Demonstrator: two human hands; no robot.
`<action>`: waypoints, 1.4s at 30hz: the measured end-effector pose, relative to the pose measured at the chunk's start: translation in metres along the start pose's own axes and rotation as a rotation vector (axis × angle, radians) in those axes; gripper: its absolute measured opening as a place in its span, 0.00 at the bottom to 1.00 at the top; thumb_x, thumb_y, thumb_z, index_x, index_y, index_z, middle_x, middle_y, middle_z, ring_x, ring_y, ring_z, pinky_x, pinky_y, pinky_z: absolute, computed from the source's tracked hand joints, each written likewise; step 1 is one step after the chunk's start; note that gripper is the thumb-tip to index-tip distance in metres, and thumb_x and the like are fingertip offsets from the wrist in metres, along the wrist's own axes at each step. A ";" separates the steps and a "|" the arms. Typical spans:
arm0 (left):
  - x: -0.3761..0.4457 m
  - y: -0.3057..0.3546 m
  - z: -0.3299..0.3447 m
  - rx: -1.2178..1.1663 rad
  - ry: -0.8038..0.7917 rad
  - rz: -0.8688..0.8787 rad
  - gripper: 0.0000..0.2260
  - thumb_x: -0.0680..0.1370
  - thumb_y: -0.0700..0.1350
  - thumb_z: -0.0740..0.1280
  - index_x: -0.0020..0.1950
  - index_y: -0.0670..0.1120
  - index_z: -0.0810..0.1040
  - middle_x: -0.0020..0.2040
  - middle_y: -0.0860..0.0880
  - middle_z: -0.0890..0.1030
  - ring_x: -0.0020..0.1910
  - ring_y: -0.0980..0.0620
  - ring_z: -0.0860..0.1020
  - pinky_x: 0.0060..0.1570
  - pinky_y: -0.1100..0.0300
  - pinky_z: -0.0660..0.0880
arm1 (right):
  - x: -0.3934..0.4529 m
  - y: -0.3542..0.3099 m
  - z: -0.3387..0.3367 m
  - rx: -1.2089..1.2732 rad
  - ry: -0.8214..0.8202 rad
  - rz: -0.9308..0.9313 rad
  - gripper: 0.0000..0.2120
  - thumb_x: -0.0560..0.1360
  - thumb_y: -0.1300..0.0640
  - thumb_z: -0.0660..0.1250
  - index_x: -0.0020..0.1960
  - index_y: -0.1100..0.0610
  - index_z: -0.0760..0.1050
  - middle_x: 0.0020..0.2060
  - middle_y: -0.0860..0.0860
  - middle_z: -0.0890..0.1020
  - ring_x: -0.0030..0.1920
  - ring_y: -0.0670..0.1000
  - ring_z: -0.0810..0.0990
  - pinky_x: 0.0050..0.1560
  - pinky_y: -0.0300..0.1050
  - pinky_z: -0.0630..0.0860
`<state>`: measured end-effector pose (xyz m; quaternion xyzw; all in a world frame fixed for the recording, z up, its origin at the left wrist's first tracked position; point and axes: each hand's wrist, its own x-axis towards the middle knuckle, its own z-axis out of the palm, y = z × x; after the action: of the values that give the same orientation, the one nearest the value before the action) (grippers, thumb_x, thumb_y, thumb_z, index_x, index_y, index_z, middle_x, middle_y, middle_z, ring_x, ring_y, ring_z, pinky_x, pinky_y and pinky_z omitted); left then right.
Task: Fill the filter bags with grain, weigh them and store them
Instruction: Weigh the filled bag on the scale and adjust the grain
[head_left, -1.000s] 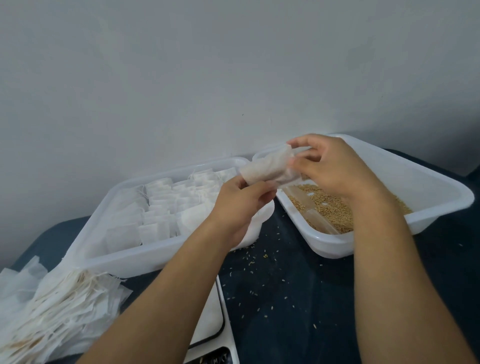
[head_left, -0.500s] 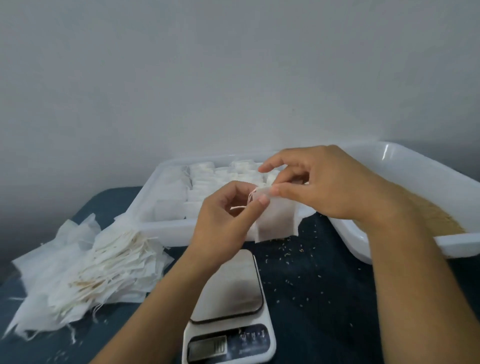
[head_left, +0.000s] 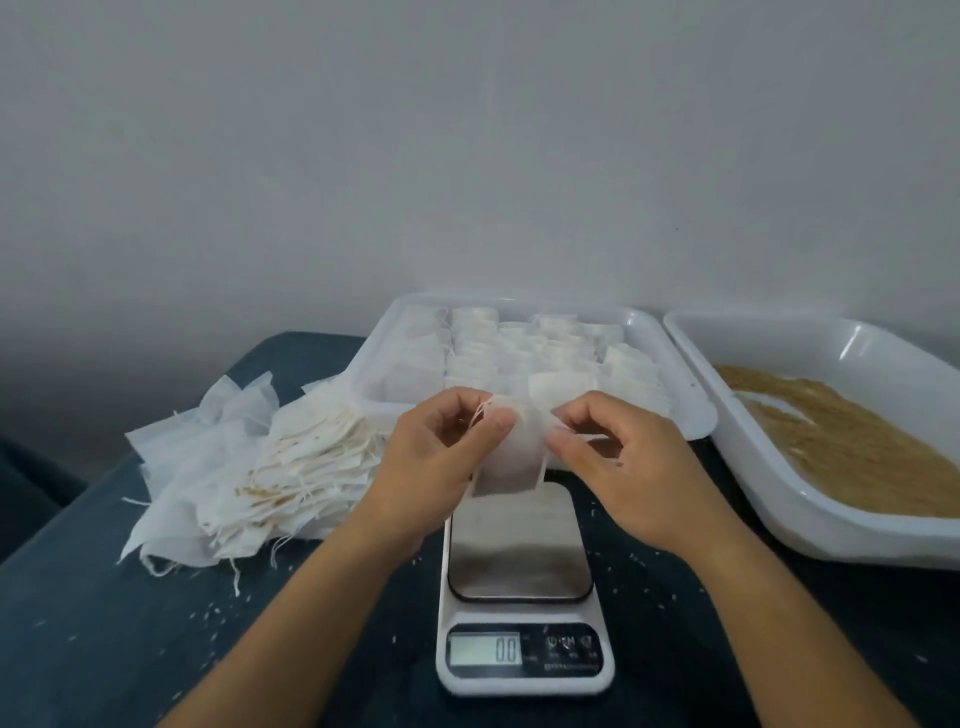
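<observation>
A white filter bag (head_left: 511, 457) hangs between my two hands, just above the far end of the kitchen scale (head_left: 522, 592). My left hand (head_left: 441, 457) pinches its top left corner, where thin drawstrings stick out. My right hand (head_left: 618, 467) pinches the top right corner. The scale's metal plate is bare and its display reads 0.0. Behind my hands stands a white tray (head_left: 691, 410) packed with several filled bags. A second white tray (head_left: 810, 519) at the right holds brown grain (head_left: 852, 452).
A loose heap of empty filter bags (head_left: 260, 467) lies at the left on the dark blue table (head_left: 104, 623). Stray grains are scattered round the scale. A pale wall rises close behind the trays.
Both hands carried the bag from over the grain tray leftward and down to above the scale. The right hand's grip moved to the bag's top right corner.
</observation>
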<state>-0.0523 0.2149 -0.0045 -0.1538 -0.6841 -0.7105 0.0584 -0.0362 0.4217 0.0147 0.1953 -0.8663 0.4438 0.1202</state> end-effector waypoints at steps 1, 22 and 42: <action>-0.002 -0.002 -0.004 -0.003 -0.014 -0.001 0.05 0.76 0.52 0.73 0.44 0.52 0.84 0.41 0.52 0.83 0.41 0.56 0.79 0.42 0.62 0.76 | -0.003 0.001 0.003 0.022 0.008 -0.002 0.05 0.81 0.47 0.68 0.47 0.43 0.78 0.45 0.40 0.84 0.47 0.42 0.83 0.46 0.31 0.76; -0.020 -0.039 -0.017 0.635 -0.032 0.015 0.04 0.78 0.49 0.73 0.44 0.57 0.80 0.42 0.58 0.80 0.41 0.58 0.78 0.40 0.71 0.72 | -0.023 0.042 0.024 -0.110 0.008 0.288 0.03 0.79 0.49 0.70 0.47 0.43 0.80 0.40 0.40 0.84 0.40 0.39 0.82 0.40 0.30 0.76; 0.000 -0.074 -0.025 0.334 0.335 -0.366 0.08 0.82 0.56 0.65 0.49 0.53 0.76 0.40 0.55 0.77 0.36 0.56 0.73 0.36 0.59 0.67 | -0.017 0.092 0.022 -0.024 0.092 0.587 0.10 0.80 0.57 0.67 0.42 0.52 0.84 0.32 0.45 0.85 0.28 0.44 0.82 0.28 0.33 0.74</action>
<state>-0.0772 0.1947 -0.0758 0.1032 -0.7887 -0.6025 0.0657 -0.0629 0.4562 -0.0709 -0.0852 -0.8846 0.4577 0.0284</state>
